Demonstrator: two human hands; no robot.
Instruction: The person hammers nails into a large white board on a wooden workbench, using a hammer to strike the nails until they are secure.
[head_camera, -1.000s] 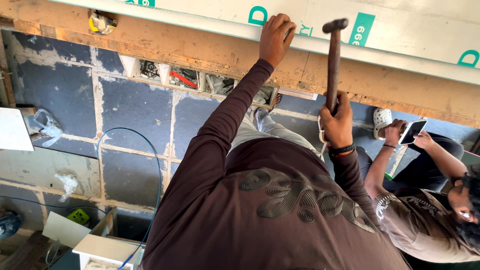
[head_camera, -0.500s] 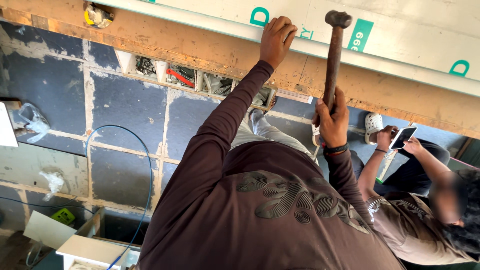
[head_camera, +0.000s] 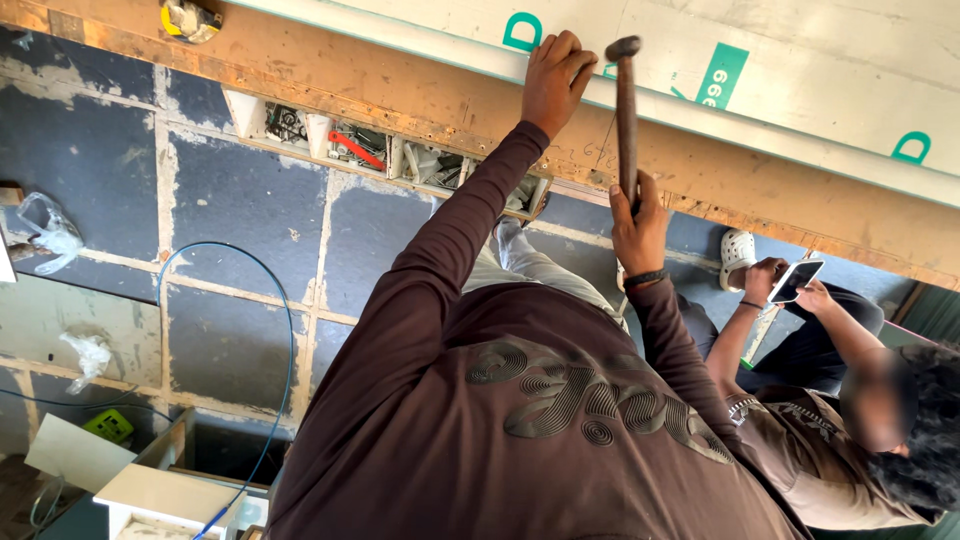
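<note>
Fingers of your left hand (head_camera: 553, 80) pinch at the white board (head_camera: 800, 60) edge; right hand (head_camera: 638, 222) clamped on the hammer (head_camera: 626, 110), handle upright, head just right of the pinch.

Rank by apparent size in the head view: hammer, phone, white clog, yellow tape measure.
1. hammer
2. phone; white clog looks about the same, so no ranking between them
3. yellow tape measure, partly cut off by the frame edge
</note>
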